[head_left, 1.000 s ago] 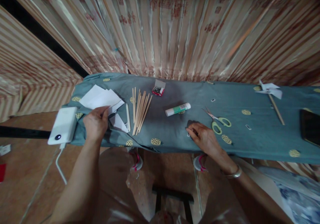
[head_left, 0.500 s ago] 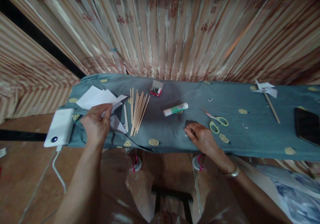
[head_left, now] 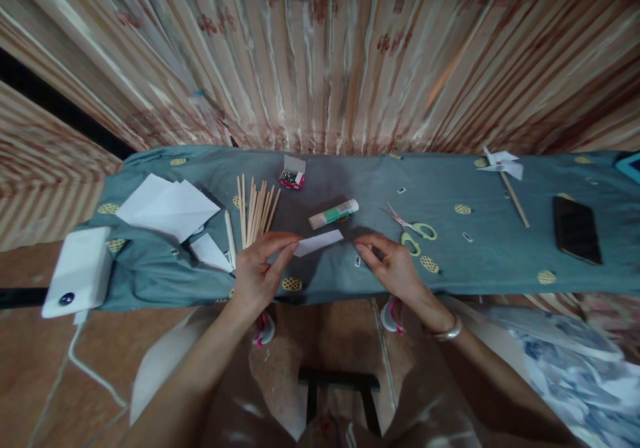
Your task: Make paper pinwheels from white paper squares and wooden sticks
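Left fingers: the left hand (head_left: 259,275) is pinching one end of a white paper strip (head_left: 320,242), on the near side of the glue stick (head_left: 334,214).
Right fingers: the right hand (head_left: 395,268) is holding its fingertips narrow, near the strip's other end; whether they are gripping anything, I cannot tell.
Scissors: green-handled scissors (head_left: 411,229) are lying right of the glue stick.
Sticks: wooden sticks (head_left: 257,208) are lying left of it.
Box: an open red box (head_left: 292,173) is sitting beyond it, leftward.
Pinwheel: a paper pinwheel (head_left: 501,165) is resting far right of it.
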A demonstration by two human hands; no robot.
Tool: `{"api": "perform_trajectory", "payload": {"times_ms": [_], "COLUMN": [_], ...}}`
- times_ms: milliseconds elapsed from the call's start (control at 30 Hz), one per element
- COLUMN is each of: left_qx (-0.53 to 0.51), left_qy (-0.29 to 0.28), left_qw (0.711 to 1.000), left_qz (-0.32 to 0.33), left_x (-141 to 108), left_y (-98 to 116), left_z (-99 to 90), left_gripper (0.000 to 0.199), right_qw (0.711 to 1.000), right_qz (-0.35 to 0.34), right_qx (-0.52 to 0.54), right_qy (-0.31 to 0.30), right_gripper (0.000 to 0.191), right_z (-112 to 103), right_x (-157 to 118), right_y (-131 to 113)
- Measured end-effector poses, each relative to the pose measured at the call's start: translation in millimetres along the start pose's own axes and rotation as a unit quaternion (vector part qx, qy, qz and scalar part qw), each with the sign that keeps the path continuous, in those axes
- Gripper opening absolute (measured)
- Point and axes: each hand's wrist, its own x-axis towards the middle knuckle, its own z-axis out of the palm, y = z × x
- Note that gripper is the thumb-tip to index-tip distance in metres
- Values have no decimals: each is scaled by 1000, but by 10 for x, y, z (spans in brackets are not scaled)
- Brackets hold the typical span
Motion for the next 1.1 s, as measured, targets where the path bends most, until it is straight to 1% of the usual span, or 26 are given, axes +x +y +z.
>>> {"api": "perform_trajectory", "payload": {"times_ms": [67,167,267,367,433,500,567,667,733,800,867,1000,1100], "left_qx": [-35,-59,-65,-81,-108,-147,-188,-245,-273,-286,-287,-294,-298], "left_qy": [6,4,-1,-7,-24,-52,-78,-110,-123,-128,-130,-127,-127], "left_qw": [999,998,997,996,992,983,968,942,925,915,911,906,905], "left_qz": [-30,-38,-33,-44,-67,-102,-145,-203,-233,-254,-265,-276,-277], "left_x": [13,49,93,129,139,137,128,124,132,146,158,173,185], "left_y": [20,49,68,86,104,121,128,121,115,113,113,93,64], "left_z": [78,179,250,323,393,479,569,677,723,753,777,818,833], "left_gripper": [16,16,15,14,15,16,18,18,17,17,17,18,17], "right_qw": [998,991,987,990,990,987,979,947,930,928,932,940,940], "right_qz": [36,66,77,42,9,1,30,108,139,141,136,136,149], "right_qx": [46,112,137,128,127,146,199,302,338,343,331,307,305], "right_qy": [15,17,25,47,57,59,40,-18,-42,-44,-45,-51,-48], "right_gripper": [24,36,32,29,27,26,24,23,23,22,22,23,24], "right_z": [-10,-55,-135,-200,-211,-195,-166,-122,-102,-88,-77,-54,-44], "right_x": [3,4,9,29,50,74,93,111,119,127,133,141,146], "right_y": [-56,-133,-182,-195,-185,-168,-149,-136,-139,-146,-152,-152,-156]}}
